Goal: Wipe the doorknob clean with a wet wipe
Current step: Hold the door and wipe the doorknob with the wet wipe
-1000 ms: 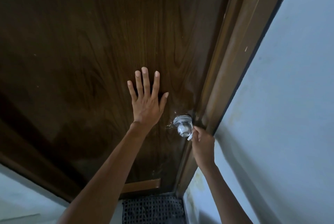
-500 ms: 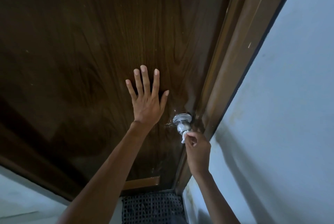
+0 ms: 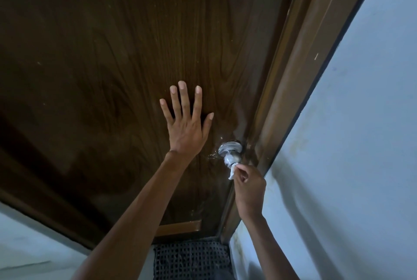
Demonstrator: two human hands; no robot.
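A round silver doorknob (image 3: 230,154) sticks out of the dark wooden door (image 3: 135,53) near its right edge. My right hand (image 3: 249,186) is just below the knob and pinches a small white wet wipe (image 3: 232,171) against the knob's lower front. My left hand (image 3: 186,123) lies flat on the door panel to the left of the knob, fingers straight and spread.
The brown door frame (image 3: 304,65) runs along the door's right edge, with a pale blue wall (image 3: 361,144) beyond it. A dark perforated mat (image 3: 191,259) lies on the floor at the door's foot. Another pale wall (image 3: 33,245) shows at lower left.
My right hand has slid from the knob's right side down to beneath it, bringing the wipe to the lower front. My left hand stays flat on the door.
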